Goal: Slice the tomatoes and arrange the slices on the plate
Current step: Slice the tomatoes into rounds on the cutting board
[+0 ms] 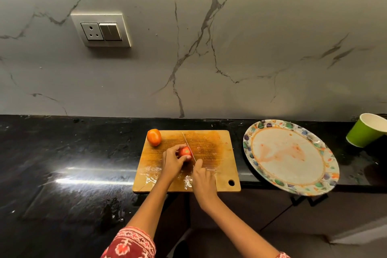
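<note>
On a wet cutting board (211, 153), the left hand (172, 160) curls around a tomato (185, 151) to steady it. The right hand (204, 178) grips a knife (188, 146) against it. Another tomato (154, 137) waits far-left; the plate (326, 176) sits right.

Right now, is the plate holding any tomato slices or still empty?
Empty of slices. The plate shows only reddish juice smears; one tomato is under the knife, the other tomato whole on the board.

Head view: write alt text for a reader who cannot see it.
On a wooden cutting board, the left hand grips a tomato while the right hand holds a knife against it. A second tomato waits at the board's corner; a juice-smeared plate sits right.
</note>
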A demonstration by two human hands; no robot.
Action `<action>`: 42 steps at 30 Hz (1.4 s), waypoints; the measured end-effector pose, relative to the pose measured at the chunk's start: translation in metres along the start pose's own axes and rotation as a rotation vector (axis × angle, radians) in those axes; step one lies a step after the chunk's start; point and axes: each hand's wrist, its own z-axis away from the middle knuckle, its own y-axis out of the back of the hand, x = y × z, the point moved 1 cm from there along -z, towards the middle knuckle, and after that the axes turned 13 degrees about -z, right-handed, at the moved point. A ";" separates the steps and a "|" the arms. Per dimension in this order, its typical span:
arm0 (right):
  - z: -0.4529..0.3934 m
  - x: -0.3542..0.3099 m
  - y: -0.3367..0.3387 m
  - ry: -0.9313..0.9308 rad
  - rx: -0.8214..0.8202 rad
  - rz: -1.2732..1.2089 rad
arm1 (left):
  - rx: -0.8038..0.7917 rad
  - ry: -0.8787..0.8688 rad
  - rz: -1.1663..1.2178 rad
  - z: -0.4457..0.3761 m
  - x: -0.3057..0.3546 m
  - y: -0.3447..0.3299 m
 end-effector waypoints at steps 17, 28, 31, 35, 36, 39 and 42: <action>-0.004 0.010 0.007 -0.001 -0.136 -0.043 | 0.011 0.009 0.047 0.000 0.001 0.001; -0.014 0.010 0.011 -0.062 -0.225 -0.106 | -0.030 -0.008 0.034 -0.004 -0.003 0.004; -0.017 0.007 0.013 -0.060 -0.233 -0.124 | -0.012 -0.005 0.053 -0.001 -0.003 0.004; -0.028 -0.002 0.016 -0.102 -0.246 -0.153 | -0.024 -0.005 0.052 -0.002 -0.004 0.003; -0.029 -0.002 0.016 -0.104 -0.252 -0.149 | -0.028 -0.005 0.051 -0.003 -0.004 0.003; -0.021 0.003 0.016 -0.075 -0.269 -0.112 | -0.043 -0.008 0.047 -0.004 -0.005 0.003; -0.015 0.007 0.017 -0.055 -0.269 -0.088 | -0.031 0.004 0.041 -0.004 -0.003 0.004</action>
